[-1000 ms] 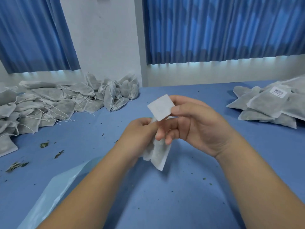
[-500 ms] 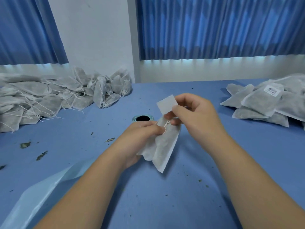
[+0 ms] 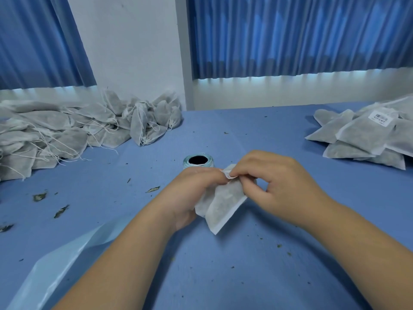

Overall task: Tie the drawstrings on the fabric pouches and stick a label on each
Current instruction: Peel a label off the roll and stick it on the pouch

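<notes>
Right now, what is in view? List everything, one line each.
pouch: one, grey-white, held above the table centre
left pile: many pouches, grey-white, loose strings, far left
right pile: several pouches, grey-white, far right
label: one, white, on the right pile's top pouch
roll: one, pale blue, just behind the hands
liner strip: one, pale blue, near left
leaf bits: several, dark green, scattered left of centre
table: one, blue
curtains: two, blue, at the back
wall: white, between the curtains
left hand: grips the pouch's upper part
right hand: pinches the pouch's top edge
</notes>
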`<state>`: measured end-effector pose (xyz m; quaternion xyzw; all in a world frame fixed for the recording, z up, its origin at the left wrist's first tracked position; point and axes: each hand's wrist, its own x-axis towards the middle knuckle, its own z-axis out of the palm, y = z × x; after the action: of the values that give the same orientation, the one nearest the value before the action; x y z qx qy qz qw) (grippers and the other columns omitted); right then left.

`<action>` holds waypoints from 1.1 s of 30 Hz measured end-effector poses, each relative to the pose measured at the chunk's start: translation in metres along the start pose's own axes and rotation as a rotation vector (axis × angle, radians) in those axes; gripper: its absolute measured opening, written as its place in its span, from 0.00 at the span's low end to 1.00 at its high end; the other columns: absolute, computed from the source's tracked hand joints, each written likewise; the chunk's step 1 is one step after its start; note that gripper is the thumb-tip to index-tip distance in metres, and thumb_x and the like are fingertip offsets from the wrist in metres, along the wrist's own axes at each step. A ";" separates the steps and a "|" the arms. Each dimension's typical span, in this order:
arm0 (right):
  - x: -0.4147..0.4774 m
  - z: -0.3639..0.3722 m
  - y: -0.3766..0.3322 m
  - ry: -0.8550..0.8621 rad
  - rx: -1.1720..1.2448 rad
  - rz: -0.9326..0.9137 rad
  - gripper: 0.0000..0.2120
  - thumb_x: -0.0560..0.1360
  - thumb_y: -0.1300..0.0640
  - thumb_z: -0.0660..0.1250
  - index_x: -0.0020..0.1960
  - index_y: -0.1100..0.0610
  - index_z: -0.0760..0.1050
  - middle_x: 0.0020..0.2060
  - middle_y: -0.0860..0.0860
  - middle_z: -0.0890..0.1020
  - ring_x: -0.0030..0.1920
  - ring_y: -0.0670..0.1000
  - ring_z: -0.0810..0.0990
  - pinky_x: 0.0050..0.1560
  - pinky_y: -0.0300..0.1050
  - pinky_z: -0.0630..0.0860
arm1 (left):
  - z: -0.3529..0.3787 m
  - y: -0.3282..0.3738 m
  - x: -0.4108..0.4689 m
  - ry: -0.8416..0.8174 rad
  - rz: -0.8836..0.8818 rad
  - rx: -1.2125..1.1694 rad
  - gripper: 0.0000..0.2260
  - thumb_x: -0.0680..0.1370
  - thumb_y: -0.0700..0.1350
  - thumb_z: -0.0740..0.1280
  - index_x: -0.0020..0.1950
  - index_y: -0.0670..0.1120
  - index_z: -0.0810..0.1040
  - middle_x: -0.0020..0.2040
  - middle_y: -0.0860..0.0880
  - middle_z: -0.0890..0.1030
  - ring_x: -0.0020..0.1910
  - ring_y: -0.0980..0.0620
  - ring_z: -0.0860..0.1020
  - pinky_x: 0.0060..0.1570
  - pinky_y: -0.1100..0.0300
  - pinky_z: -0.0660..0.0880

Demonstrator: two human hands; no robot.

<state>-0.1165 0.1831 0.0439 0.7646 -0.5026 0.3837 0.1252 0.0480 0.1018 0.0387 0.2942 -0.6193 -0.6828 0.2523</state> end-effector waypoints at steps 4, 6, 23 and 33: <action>0.000 -0.008 -0.003 -0.128 -0.016 -0.003 0.11 0.72 0.65 0.67 0.49 0.55 0.84 0.43 0.47 0.82 0.42 0.51 0.81 0.41 0.50 0.78 | 0.000 -0.003 0.002 0.058 -0.044 -0.003 0.10 0.75 0.39 0.64 0.53 0.35 0.80 0.46 0.45 0.82 0.45 0.48 0.80 0.48 0.55 0.71; -0.001 -0.011 -0.003 -0.190 -0.015 0.021 0.11 0.73 0.63 0.66 0.51 0.53 0.84 0.45 0.46 0.82 0.45 0.48 0.80 0.45 0.49 0.77 | 0.001 -0.004 0.001 0.058 -0.072 -0.060 0.12 0.73 0.43 0.65 0.52 0.38 0.80 0.45 0.45 0.80 0.43 0.49 0.80 0.46 0.55 0.71; 0.003 -0.018 0.004 -0.174 0.743 0.859 0.21 0.65 0.57 0.80 0.54 0.55 0.75 0.38 0.49 0.81 0.35 0.44 0.81 0.35 0.38 0.78 | 0.036 -0.004 -0.004 0.336 0.253 0.075 0.10 0.80 0.46 0.66 0.39 0.46 0.79 0.28 0.53 0.80 0.23 0.59 0.74 0.21 0.69 0.66; 0.000 -0.045 0.033 0.111 1.075 0.939 0.12 0.71 0.56 0.75 0.51 0.59 0.78 0.41 0.53 0.84 0.41 0.52 0.81 0.44 0.47 0.79 | 0.074 0.017 0.031 0.161 0.269 -0.102 0.17 0.68 0.51 0.73 0.53 0.43 0.81 0.44 0.46 0.86 0.38 0.51 0.83 0.32 0.62 0.76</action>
<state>-0.1662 0.1939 0.0678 0.4028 -0.5129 0.6300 -0.4216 -0.0266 0.1300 0.0572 0.2491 -0.5956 -0.6476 0.4049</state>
